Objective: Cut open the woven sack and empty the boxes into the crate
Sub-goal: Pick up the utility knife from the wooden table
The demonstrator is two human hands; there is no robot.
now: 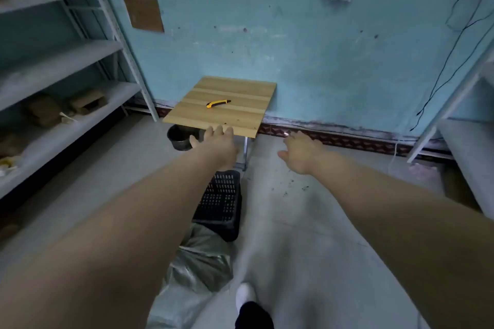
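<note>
A yellow and black utility knife [217,103] lies on a small wooden table [240,120] against the blue wall. My left hand [216,141] stretches forward with straight fingers, just short of the table's near edge, holding nothing. My right hand [300,151] is stretched out to the right of the table, fingers spread and empty. Below my left arm a black perforated plastic crate [222,203] stands on the floor. A grey-green woven sack [197,267] lies on the floor in front of the crate, partly hidden by my left arm.
Grey metal shelving [61,67] on the left holds brown cardboard boxes [88,101]. Another shelf unit [467,147] stands at the right. A dark bucket [179,137] sits under the table. Black cables [449,56] hang on the wall. My foot [246,296] is on the grey floor.
</note>
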